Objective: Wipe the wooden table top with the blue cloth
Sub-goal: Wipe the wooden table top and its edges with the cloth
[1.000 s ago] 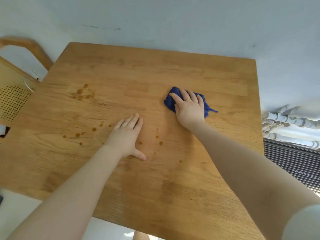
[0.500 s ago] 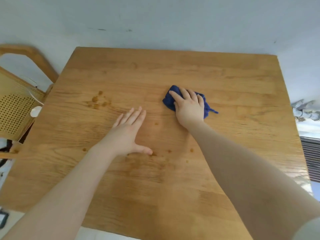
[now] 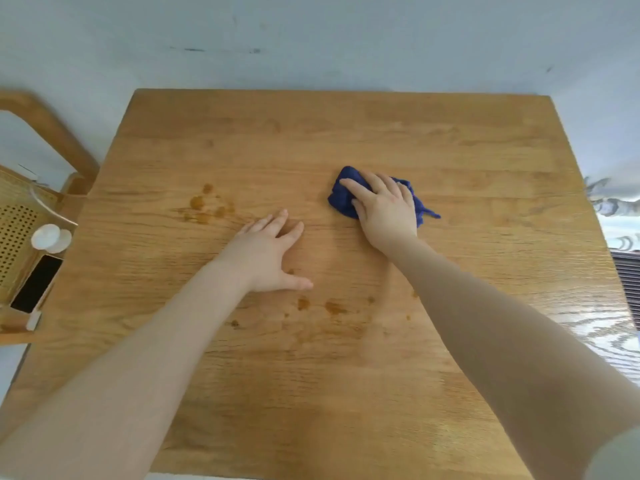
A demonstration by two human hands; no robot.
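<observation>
The wooden table top (image 3: 346,133) fills most of the view. A crumpled blue cloth (image 3: 341,199) lies on it right of centre, and my right hand (image 3: 384,209) presses down on it with fingers spread over the fabric. My left hand (image 3: 266,254) lies flat on the bare wood to the left of the cloth, fingers apart, holding nothing. Brown stains (image 3: 204,207) mark the wood left of my left hand. More brown spots (image 3: 332,306) sit just below that hand's thumb.
A wooden chair (image 3: 52,140) with a perforated cane back stands at the table's left edge. On it lie a dark phone (image 3: 36,282) and a small white round object (image 3: 48,237). A pale wall runs behind the table. Pipes and a grille (image 3: 627,271) show at the right.
The view has shifted so the table sits more centred and the chair's seat with the phone shows. Both hands keep nearly the same places on the table, the right still on the cloth.
</observation>
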